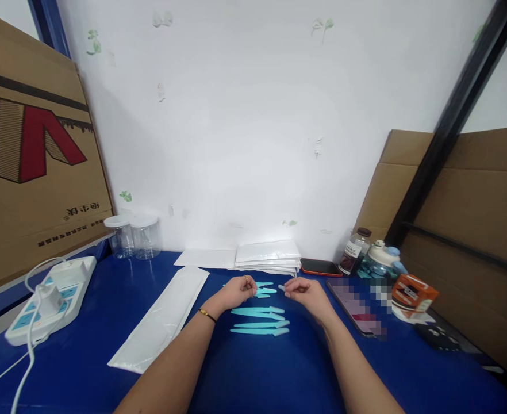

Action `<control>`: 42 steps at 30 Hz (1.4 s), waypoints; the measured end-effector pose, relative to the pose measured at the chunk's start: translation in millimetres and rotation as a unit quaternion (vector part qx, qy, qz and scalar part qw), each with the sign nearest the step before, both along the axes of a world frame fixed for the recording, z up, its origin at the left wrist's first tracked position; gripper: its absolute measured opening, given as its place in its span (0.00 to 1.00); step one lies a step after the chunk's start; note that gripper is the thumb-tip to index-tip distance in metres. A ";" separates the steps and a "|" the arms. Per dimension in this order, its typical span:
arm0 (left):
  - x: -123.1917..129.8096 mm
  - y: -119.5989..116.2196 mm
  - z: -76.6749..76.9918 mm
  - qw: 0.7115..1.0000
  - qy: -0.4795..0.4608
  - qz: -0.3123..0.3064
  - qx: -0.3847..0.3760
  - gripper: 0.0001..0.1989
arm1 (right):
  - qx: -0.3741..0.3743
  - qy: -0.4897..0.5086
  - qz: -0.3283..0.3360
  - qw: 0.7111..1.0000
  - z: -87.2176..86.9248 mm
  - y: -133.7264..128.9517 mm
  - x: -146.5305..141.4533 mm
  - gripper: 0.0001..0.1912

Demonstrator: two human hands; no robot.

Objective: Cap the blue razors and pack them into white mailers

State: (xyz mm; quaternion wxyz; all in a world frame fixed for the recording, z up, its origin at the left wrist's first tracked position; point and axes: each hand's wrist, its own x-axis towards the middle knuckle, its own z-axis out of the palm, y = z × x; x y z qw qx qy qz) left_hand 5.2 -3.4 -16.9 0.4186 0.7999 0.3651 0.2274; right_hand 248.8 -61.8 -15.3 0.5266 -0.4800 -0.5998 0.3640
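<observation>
The left hand (238, 291) bends over the top bunch of thin teal plastic sticks (264, 291); its fingertips sit close together, but I can't tell if they pinch one. The right hand (307, 294) pinches a small pale flat piece (281, 287) just beside those sticks. Put the middle of a clock between the hands.

Far out at nine o'clock is a white plastic power strip with blue sockets (69, 292) and a bendy white cord (30, 356). A tug on the cord could drag the strip. Nearer, between eight and nine, lies a long, flat, shiny white packet (162, 322). The left arm is right by it, so a swinging elbow could push or crease it. At six, more teal sticks (257, 325) lie in rows on the smooth blue table (305, 368). They look light and loose, so a brushing wrist could mix them up. At twelve, a pile of flat white packets (268, 253) might slide if bumped. The pale piece is tiny, so a weak pinch could drop it. At three, a long flat phone (352, 307) lies near the right arm; a quick swing might knock it.
</observation>
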 end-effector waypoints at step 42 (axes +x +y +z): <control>4.2 -6.2 9.7 0.945 0.190 -0.011 0.265 0.10 | 0.018 -0.385 0.000 0.923 -6.7 -1.0 17.7 0.10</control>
